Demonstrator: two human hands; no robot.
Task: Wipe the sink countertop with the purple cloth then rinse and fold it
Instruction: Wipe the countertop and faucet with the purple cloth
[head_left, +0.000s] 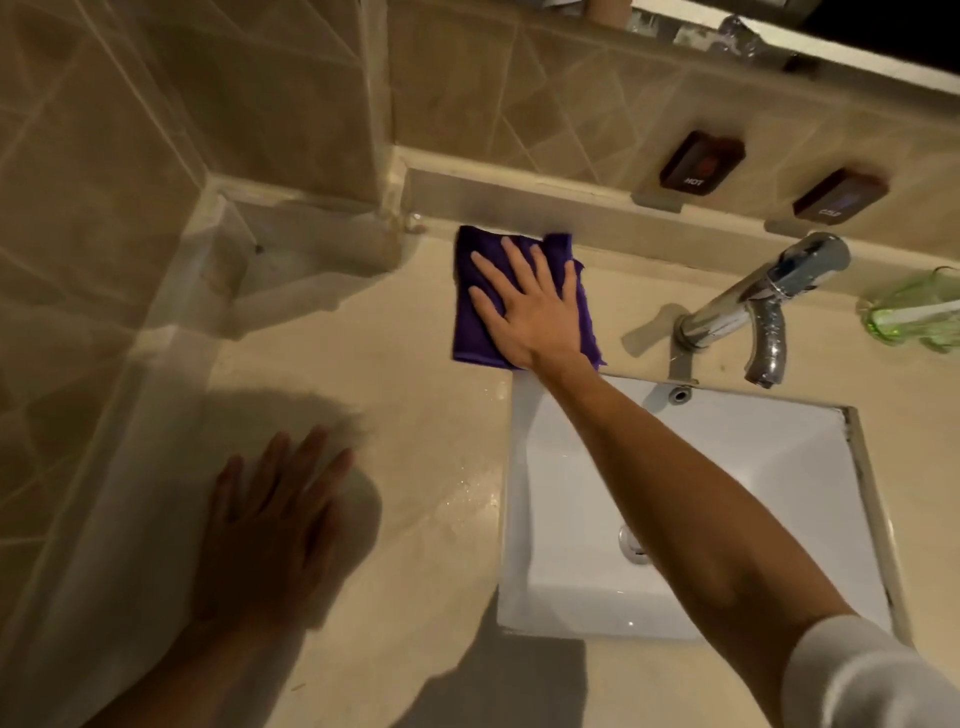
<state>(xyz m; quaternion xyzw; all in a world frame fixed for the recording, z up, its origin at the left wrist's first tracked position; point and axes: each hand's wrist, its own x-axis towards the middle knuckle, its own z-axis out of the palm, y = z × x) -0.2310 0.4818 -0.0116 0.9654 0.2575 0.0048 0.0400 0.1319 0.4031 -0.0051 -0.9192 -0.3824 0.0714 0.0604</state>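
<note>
The purple cloth (470, 291) lies flat on the beige countertop (415, 415), at the back against the wall ledge, left of the faucet. My right hand (530, 306) presses down on the cloth with fingers spread, arm reaching across the white sink basin (753, 467). My left hand (270, 519) rests palm down on the counter at the front left, in shadow, fingers apart, holding nothing.
A chrome faucet (763, 306) stands behind the basin. A green glass holder (914, 312) sits at the far right. Two dark wall switches marked hot (701, 163) and cold (839, 200) are on the tiled wall. A tiled corner wall (156, 208) closes off the left.
</note>
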